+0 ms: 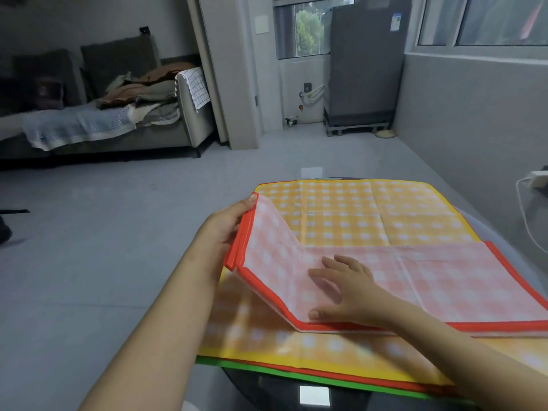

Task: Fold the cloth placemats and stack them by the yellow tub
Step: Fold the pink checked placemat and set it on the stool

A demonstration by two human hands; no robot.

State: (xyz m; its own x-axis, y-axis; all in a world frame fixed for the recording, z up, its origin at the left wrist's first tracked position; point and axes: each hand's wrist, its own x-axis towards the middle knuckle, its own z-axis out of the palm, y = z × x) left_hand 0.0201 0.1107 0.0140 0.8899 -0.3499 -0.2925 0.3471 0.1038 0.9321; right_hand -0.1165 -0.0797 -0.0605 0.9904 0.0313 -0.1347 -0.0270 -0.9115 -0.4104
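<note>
Left hand (228, 223) grip pinching red-edged placemat (430, 277) end, lifted; right hand (344, 289) spread flat, pressing it onto yellow placemat (355, 215).

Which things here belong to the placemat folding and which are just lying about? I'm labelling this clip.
Job:
- red-edged pink checked cloth placemat, partly folded
- yellow-edged orange checked placemat beneath it
- green-edged mat at the bottom of the pile
- left hand lifting the pink mat's end
- right hand pressing it flat

Lying about:
- grey sofa heaped with clothes
- grey fridge
- white charger

No yellow tub shows.
</note>
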